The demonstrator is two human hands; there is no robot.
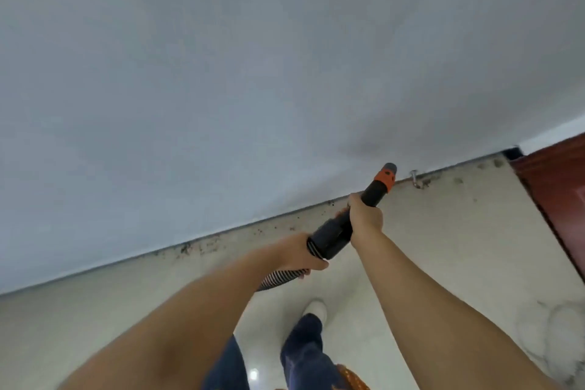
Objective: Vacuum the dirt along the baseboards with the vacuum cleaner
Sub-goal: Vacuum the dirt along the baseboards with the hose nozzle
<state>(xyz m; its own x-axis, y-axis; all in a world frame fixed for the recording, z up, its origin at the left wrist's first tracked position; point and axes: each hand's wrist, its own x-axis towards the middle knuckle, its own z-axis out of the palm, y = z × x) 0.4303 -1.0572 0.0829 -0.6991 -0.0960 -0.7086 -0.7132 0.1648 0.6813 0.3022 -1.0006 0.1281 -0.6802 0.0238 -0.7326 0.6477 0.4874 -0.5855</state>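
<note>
- Your right hand, a little right of the frame's centre, has its fingers wrapped round the black vacuum wand, gripping it partway along.
- Your left hand, just below and left of the right one, is clenched round the ribbed hose where it joins the wand's wide black end.
- The wand points up and to the right; its orange collar and grey tip sit at the line where the pale wall meets the floor.
- Dark dirt specks lie scattered along that wall line, from left of centre up to the right, with more smudges towards the right edge.
- A small metal piece, too blurred to identify, sits on the floor just right of the tip.
- A reddish-brown door fills the right edge.
- At the bottom centre you see your blue trouser leg and a white shoe on the floor.
</note>
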